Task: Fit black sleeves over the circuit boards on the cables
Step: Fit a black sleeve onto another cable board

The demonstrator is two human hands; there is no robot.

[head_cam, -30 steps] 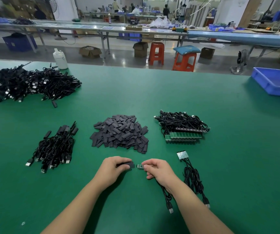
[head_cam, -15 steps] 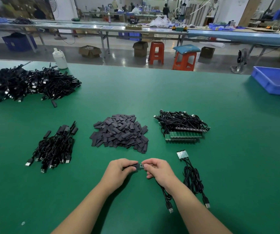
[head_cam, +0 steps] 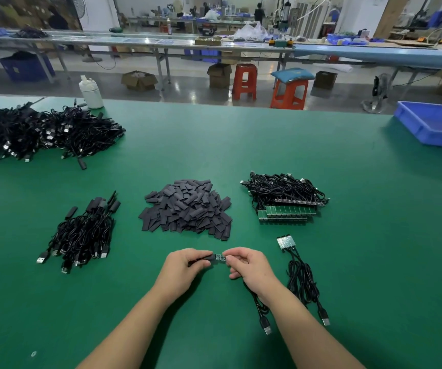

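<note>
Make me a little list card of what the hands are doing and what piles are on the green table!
left hand: pinches a black sleeve
right hand: pinches a circuit board
sleeve on board: partly, green still shows
middle pile: loose sleeves
right pile: bare boards with cables
left pile: sleeved cables
table: green
</note>
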